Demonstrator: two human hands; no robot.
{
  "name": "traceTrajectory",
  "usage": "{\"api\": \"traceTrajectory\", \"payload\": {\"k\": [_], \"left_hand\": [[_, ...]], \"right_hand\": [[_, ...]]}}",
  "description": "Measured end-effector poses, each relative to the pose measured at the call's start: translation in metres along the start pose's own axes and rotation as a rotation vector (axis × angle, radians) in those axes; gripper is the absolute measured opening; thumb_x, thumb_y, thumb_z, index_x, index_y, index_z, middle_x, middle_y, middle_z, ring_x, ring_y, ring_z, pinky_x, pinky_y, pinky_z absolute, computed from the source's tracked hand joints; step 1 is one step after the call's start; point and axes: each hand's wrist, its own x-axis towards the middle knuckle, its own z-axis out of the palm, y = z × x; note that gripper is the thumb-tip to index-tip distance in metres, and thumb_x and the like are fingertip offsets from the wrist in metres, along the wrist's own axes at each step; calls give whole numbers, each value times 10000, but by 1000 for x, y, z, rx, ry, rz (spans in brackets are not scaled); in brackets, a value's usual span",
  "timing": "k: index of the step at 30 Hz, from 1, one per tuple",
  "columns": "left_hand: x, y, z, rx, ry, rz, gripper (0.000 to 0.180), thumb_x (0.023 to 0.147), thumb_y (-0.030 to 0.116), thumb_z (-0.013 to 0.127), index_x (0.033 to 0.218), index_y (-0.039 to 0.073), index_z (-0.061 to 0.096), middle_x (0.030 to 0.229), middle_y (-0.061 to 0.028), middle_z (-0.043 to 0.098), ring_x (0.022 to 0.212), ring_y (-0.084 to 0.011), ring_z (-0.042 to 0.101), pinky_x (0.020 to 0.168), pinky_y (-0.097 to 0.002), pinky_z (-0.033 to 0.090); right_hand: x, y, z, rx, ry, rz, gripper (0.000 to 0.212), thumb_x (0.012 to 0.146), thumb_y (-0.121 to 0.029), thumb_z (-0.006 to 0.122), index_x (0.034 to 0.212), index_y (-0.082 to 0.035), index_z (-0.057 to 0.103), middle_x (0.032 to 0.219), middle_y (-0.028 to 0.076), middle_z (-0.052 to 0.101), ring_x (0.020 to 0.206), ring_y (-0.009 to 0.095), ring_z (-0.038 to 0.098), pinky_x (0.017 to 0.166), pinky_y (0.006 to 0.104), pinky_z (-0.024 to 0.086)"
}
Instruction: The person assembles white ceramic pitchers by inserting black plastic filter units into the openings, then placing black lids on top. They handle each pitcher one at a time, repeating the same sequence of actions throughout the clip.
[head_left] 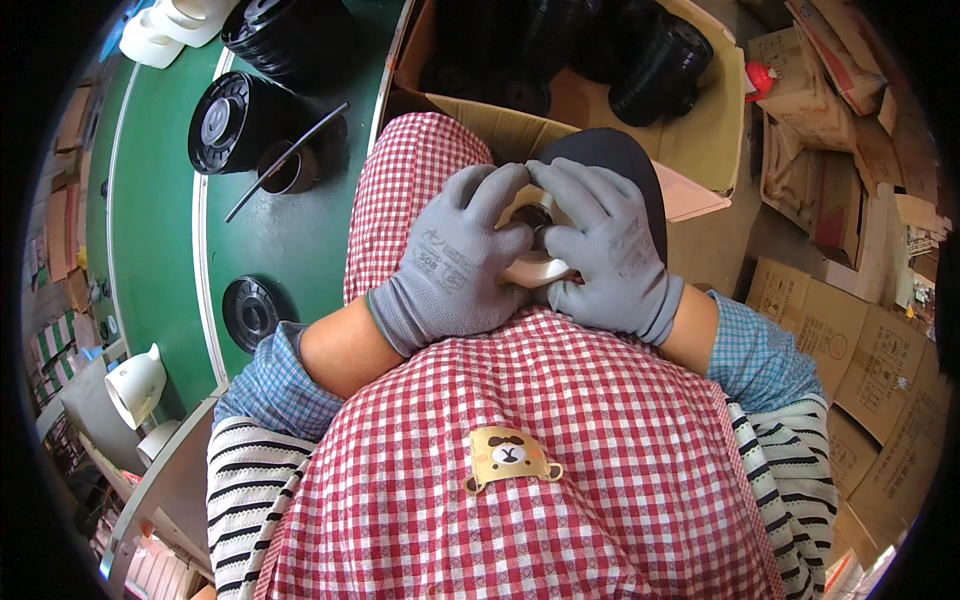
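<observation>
I have 2 gloved hands in view, brought together over the lap, and between them sits a pale ring-shaped piece [535, 272] with a dark opening at its middle. The left hand [450, 260] is curled around the near and left side of the ring, thumb laid inward toward the opening. The right hand [610, 245] mirrors it, fingers bent over the far and right side. Both are grasping the same piece; I cannot tell how firmly, since the fingers cover much of its rim, nor whether the dark middle is a separate part.

I judge the step in hand to be close, 2-handed work on this ring, held just above the checked apron [520, 390]. As I read it, the next move calls for even pressure from both sides and thumbs clear of the opening, so the ring does not tilt or slip down into the lap.

To the left, the green surface [240, 240] carries black ribbed containers [215, 125], a dark cup [300, 180] with a thin rod [325, 127] lying across it, and a black disc [255, 312] set apart, nearer the left forearm. Beyond the knees I see an open carton [735, 110] with more black containers [660, 75] in it. Flattened cardboard [830, 330] lies off to the right.
</observation>
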Motion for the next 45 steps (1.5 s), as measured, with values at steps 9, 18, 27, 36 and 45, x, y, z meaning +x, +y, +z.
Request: {"api": "traceTrajectory", "payload": {"k": [9,18,27,36,45], "left_hand": [[4,5,-21,-59,-171,-54,498,647,308,894,1040,56,720,1474,-264,399,1322,-450,480,1041,-474,504],[-7,5,-8,-167,-141,-54,560,668,239,870,1163,81,660,1475,-277,396,1328,-454,472,1055,-481,489],[-25,-6,-12,-708,-88,-377,951,789,322,838,1501,-65,339,1468,-286,435,1362,-371,474,1153,-420,393],[9,1,-32,-727,-159,-416,749,867,193,688,1504,-40,371,1441,-211,498,1308,-288,524,1105,-364,434],[-74,22,-17,-329,43,-403,748,861,254,769,1457,-33,419,1416,-243,504,1220,-300,573,1052,-376,463]], "right_hand": [[7,-1,-18,-1,-106,-63,308,569,-233,792,749,-21,658,1434,266,484,1259,406,527,992,523,451],[-6,-1,-10,129,-48,-35,402,675,-297,803,955,-22,718,1428,237,502,1275,378,530,1043,485,446],[14,23,-28,473,-207,468,543,946,-227,589,1450,-42,507,1321,185,611,1229,257,595,1049,364,467],[-5,16,-14,256,-27,352,440,940,-281,522,1321,-79,608,1202,192,670,1077,344,664,936,416,524],[-34,35,-18,763,173,880,399,973,-130,548,1362,-57,600,970,132,728,757,193,692,599,336,570]]}}
